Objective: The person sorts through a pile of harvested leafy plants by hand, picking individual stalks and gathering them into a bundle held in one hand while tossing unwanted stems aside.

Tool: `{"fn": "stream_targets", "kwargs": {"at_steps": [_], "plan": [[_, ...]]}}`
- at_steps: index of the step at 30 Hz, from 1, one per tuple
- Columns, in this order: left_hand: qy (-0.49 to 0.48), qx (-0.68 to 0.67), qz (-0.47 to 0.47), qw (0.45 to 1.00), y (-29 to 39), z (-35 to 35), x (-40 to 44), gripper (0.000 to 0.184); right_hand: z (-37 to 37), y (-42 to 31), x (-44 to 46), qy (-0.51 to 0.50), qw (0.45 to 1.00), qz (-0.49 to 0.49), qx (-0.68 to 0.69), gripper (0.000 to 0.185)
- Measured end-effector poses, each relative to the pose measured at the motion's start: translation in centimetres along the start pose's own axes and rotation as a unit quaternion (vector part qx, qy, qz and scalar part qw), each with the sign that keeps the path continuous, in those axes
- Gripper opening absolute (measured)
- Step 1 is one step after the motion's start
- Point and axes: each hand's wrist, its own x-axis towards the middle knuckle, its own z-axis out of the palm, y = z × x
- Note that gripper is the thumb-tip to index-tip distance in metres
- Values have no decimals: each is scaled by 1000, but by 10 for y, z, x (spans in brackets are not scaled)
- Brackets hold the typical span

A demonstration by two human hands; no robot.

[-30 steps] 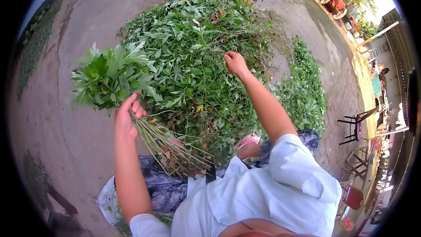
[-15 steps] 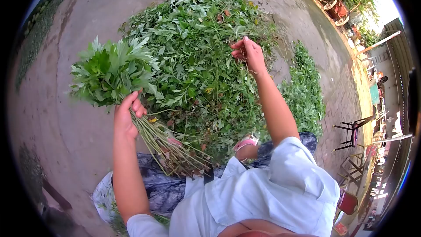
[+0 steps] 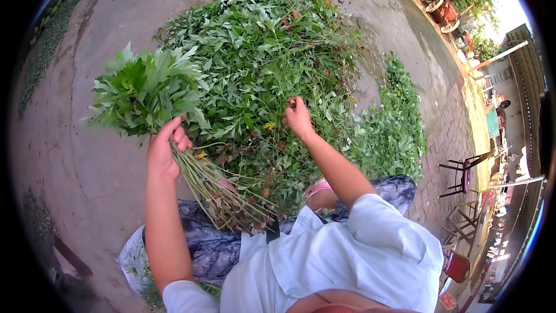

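Note:
My left hand is wrapped round the stems of a leafy green bunch. The leaves fan out above the fist, and the long bare stems slant down to the right over my lap. My right hand is over the middle of a large pile of cut greens, its fingers curled together. Whatever those fingers may hold is too small to make out. Brown, dry leaves and thin stalks are mixed into the pile.
A smaller heap of greens lies to the right on the paved ground. Beyond it stand a dark chair and a red-seated chair. My foot in a pink shoe is at the pile's near edge.
My right hand opened its fingers near the pile's right side, then came down and left towards me with its fingers curled. My left hand keeps the bunch in nearly the same place.

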Motion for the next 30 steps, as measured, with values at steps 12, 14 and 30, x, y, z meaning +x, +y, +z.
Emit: {"fn": "stream_targets", "kwargs": {"at_steps": [12, 14, 30], "plan": [[2, 21, 7, 1000, 0, 6, 1, 16, 9, 5, 42, 39, 988, -97, 110, 19], [2, 17, 6, 1000, -1, 6, 0, 16, -10, -52, 5, -37, 959, 31, 280, 14], [-33, 39, 2, 999, -7, 31, 2, 20, -111, -34, 27, 180, 941, -237, -160, 22]]}}
